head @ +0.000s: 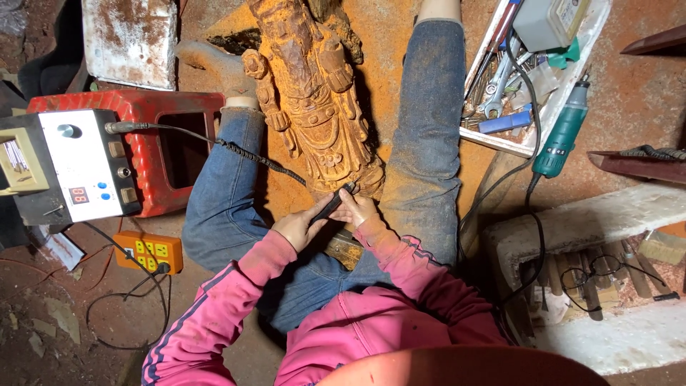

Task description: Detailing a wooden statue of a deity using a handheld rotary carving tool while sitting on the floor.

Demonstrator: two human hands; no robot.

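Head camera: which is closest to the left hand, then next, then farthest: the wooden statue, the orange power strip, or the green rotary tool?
From the left hand:
1. Wooden statue, just ahead, between the legs.
2. Orange power strip, on the floor to the left.
3. Green rotary tool, far right, by the tray.

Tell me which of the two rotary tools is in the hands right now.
The slim black handpiece, cabled to the control box and held by both hands against the wooden carving. The green rotary tool lies untouched beside the tool tray.

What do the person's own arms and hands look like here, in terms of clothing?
Both arms wear long bright pink sleeves with dark stripes running down the outer side, most clearly on the left pink sleeve; the right pink sleeve looks dusty. The left hand and right hand are bare, without gloves.
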